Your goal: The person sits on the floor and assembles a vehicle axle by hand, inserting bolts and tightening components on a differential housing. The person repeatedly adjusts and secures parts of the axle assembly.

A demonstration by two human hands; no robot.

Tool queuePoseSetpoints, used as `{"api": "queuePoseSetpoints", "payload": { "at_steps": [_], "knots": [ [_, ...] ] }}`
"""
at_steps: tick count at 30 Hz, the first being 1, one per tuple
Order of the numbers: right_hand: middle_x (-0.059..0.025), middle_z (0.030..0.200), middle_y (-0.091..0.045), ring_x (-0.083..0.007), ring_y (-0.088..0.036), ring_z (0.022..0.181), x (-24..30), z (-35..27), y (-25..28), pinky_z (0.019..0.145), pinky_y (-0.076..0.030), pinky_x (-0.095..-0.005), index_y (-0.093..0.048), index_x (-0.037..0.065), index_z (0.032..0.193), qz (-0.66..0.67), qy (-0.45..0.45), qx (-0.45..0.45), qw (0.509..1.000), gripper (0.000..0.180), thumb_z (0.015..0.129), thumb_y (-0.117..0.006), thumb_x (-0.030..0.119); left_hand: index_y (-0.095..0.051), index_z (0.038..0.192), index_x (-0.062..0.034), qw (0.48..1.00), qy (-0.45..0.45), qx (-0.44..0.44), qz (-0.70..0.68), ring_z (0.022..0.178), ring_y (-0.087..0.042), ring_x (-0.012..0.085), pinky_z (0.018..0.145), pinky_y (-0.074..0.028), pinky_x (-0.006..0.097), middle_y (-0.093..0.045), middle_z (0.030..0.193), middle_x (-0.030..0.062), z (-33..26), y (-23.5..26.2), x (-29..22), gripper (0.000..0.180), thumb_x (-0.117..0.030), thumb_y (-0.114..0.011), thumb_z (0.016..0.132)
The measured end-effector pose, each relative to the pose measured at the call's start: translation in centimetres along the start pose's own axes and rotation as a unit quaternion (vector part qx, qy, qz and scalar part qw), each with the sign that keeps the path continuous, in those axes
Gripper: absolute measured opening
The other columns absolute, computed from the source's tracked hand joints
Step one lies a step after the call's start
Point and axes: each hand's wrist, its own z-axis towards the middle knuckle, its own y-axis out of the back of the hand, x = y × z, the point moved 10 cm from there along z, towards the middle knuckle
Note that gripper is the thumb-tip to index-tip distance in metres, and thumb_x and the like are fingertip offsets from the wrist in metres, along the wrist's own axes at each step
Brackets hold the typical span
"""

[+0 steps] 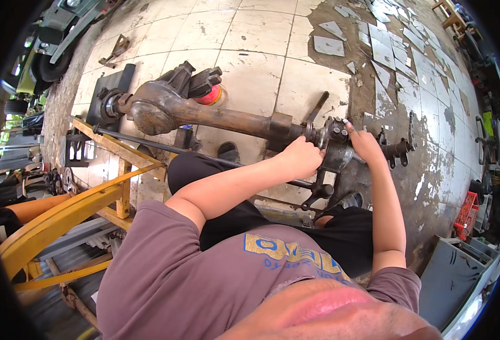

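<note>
Two hands on the outer end of a rusty axle housing [221, 116], which lies across the tiled floor [261, 51] in front of the seated person. Left hand [301, 157] is curled with fingers pressed together against the near side of the steering knuckle [336, 146]; whether it pinches a small part there cannot be told. Right hand [365, 144] wraps the knuckle's far side, fingers closed over the top.

Packages and signs: a red plastic crate [467, 215] stands at the right edge beside a grey metal box [451, 277]; a round red-and-yellow tin [213, 95] sits on the floor just behind the axle's differential bulge [155, 107]. Labels too small to make out.

Surface and room: open workshop. Cream floor tiles are stained and cracked; toward the right they give way to bare dark concrete [431, 170] with loose tile shards [374, 39] scattered over it. A yellow steel frame [74, 209] stands at the left, and part of a vehicle with a tyre [49, 65] shows at the upper left.

Axle: brown with rust, tube running from the differential bulge rightward to the knuckle, flanged joint dark and greasy. A thin black rod [204, 156] runs parallel along its near side. A short stub with a bracket [397, 150] projects beyond the right hand.
</note>
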Motion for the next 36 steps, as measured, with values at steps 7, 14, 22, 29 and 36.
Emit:
{"api": "queuePoseSetpoints", "payload": {
  "at_steps": [7, 14, 22, 29, 36],
  "knots": [
    [-0.0376, 0.109, -0.071, -0.0538, -0.065, 0.116, -0.3, 0.2, -0.4, 0.103, -0.049, -0.0545, -0.077, -0.008, 0.105, -0.003, -0.009, -0.003, 1.0, 0.088, 0.109, -0.034, 0.069, -0.064, 0.146, -0.0047, 1.0, -0.002, 0.008, 0.001, 0.101, -0.074, 0.0224, 0.095, -0.051, 0.041, -0.078, 0.103, 0.005, 0.1, -0.2, -0.1, 0.064, -0.039, -0.076, 0.092],
    [-0.0369, 0.113, -0.071, -0.0539, -0.064, 0.117, 0.0, 0.2, -0.4, 0.102, -0.049, -0.0553, -0.075, -0.007, 0.108, -0.009, 0.005, 0.0, 1.0, 0.086, 0.11, -0.034, 0.068, -0.064, 0.147, -0.0047, 1.0, -0.001, 0.021, 0.006, 0.101, -0.074, 0.0222, 0.094, -0.051, 0.041, -0.077, 0.103, 0.0049, 0.1, -0.2, -0.1, 0.063, -0.039, -0.073, 0.095],
    [-0.0367, 0.114, -0.071, -0.0543, -0.063, 0.119, 0.8, -0.5, -0.5, 0.102, -0.049, -0.0555, -0.075, -0.008, 0.108, 0.02, 0.016, 0.001, 1.0, 0.088, 0.109, -0.034, 0.07, -0.063, 0.147, -0.0039, 0.999, 0.006, 0.034, 0.004, 0.101, -0.074, 0.0228, 0.095, -0.051, 0.041, -0.078, 0.104, 0.0045, 0.2, -0.7, 0.0, 0.064, -0.038, -0.073, 0.094],
    [-0.037, 0.109, -0.071, -0.0548, -0.064, 0.116, -0.3, 0.2, -0.5, 0.101, -0.049, -0.0562, -0.075, -0.009, 0.106, 0.014, -0.012, 0.019, 1.0, 0.088, 0.109, -0.034, 0.07, -0.063, 0.147, -0.0025, 1.0, -0.002, 0.016, 0.003, 0.101, -0.074, 0.0237, 0.096, -0.051, 0.043, -0.078, 0.104, 0.0059, 0.1, -0.3, -0.1, 0.064, -0.036, -0.074, 0.093],
    [-0.0385, 0.106, -0.071, -0.0553, -0.065, 0.114, -0.1, 0.0, -0.2, 0.101, -0.049, -0.0562, -0.075, -0.009, 0.102, 0.022, 0.002, -0.007, 1.0, 0.093, 0.109, -0.03, 0.072, -0.062, 0.147, -0.002, 1.0, -0.006, 0.013, 0.005, 0.104, -0.072, 0.0244, 0.096, -0.051, 0.042, -0.076, 0.104, 0.0064, 0.0, 0.1, -0.1, 0.064, -0.036, -0.074, 0.094]
  ]
}}
